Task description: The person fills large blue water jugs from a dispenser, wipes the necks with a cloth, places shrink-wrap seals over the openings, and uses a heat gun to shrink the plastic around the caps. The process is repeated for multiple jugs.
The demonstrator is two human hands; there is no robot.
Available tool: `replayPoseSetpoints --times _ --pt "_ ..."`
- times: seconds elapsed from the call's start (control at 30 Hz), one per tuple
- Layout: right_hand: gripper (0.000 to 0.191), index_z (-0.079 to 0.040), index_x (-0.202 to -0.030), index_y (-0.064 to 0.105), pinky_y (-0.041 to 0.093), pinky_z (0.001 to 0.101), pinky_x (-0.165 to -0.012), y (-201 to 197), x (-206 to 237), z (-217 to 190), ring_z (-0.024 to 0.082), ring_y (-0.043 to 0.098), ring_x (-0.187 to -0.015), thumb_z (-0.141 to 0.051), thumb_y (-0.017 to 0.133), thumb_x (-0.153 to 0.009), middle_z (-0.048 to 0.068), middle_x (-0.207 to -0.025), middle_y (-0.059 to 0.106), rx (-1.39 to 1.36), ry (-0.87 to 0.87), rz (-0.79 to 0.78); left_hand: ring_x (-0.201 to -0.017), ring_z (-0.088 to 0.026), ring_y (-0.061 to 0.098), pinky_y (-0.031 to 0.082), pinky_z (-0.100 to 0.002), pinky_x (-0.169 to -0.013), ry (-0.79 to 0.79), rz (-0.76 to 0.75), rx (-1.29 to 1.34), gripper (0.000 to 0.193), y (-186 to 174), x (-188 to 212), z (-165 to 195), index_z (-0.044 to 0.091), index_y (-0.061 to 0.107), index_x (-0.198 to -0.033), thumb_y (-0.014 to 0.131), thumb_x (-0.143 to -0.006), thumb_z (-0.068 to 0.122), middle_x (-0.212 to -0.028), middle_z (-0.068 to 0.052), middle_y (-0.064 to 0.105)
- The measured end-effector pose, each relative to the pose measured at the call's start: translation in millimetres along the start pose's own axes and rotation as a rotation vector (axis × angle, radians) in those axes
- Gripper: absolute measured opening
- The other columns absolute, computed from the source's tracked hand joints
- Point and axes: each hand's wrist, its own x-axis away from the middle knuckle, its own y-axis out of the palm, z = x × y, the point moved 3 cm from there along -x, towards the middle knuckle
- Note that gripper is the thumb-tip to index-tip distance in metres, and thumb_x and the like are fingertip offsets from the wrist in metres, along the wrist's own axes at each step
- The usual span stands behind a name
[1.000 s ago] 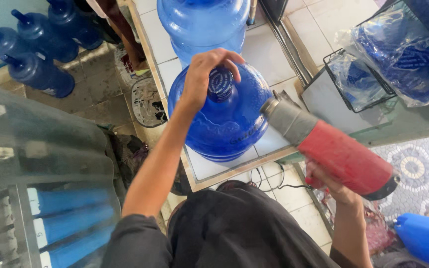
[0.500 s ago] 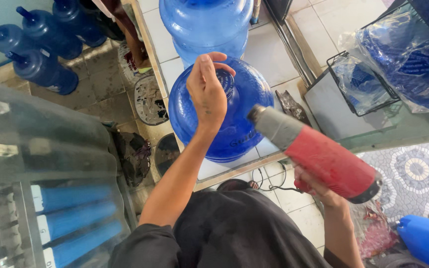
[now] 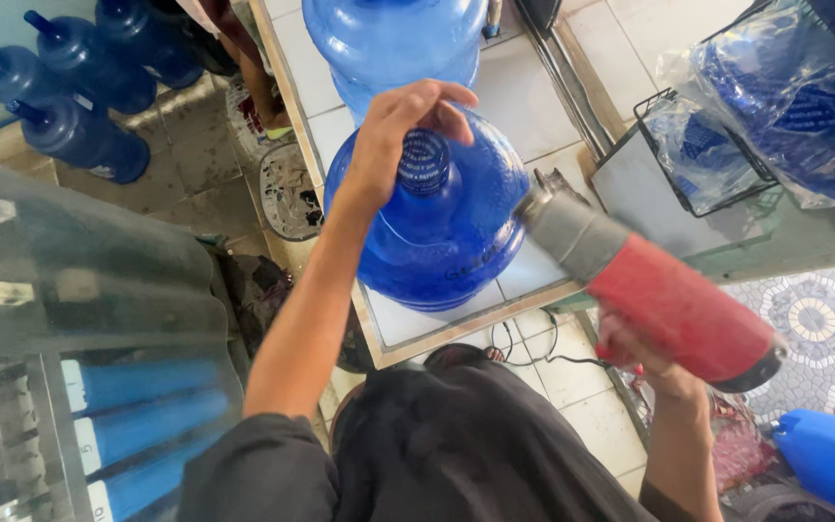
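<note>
A white-tiled worktop (image 3: 533, 77) with a wooden edge fills the middle; pale floor tiles (image 3: 572, 387) lie beneath it; a patterned mosaic floor (image 3: 814, 319) shows at right; blue water jugs (image 3: 79, 87) stand on grimy paving at upper left; daylight is soft.
</note>
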Motion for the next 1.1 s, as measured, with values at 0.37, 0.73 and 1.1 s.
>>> replayPoseSetpoints --times 0.37,0.73,1.1 --pt "0.022 -0.002 -0.099 0.064 0.037 0.0237 -0.048 28.2 -7.4 -2.0 0.007 0.05 -0.057 -0.016 0.074 -0.085 0.001 -0.075 0.06 -0.148 0.054 -0.036 -0.12 -0.019 0.064 0.05 -0.033 -0.105 0.009 0.327 -0.501 0.044 12.1 53.9 23.7 0.005 0.056 -0.143 0.062 -0.103 0.022 -0.129 -0.01 0.069" --pt "0.021 -0.002 -0.11 0.064 0.05 0.0279 -0.065 17.5 -10.0 5.6 0.013 0.063 -0.073 -0.011 0.069 -0.091 0.005 -0.083 0.064 -0.062 -0.085 0.106 -0.079 -0.015 0.067 0.051 -0.026 -0.08 0.038 0.706 -0.285 0.06 35.2 29.6 -9.6 -0.001 0.074 -0.103 0.03 -0.112 0.04 -0.08 -0.011 0.074" --pt "0.019 -0.003 -0.109 0.067 0.049 0.0263 -0.063 5.3 -5.4 2.8 0.012 0.06 -0.071 -0.011 0.069 -0.092 0.004 -0.084 0.065 -0.086 -0.046 0.095 -0.072 -0.018 0.069 0.056 -0.028 -0.075 -0.087 -0.05 -0.016 0.051 3.3 3.8 -1.1 -0.001 0.074 -0.1 0.04 -0.11 0.036 -0.075 -0.011 0.072"
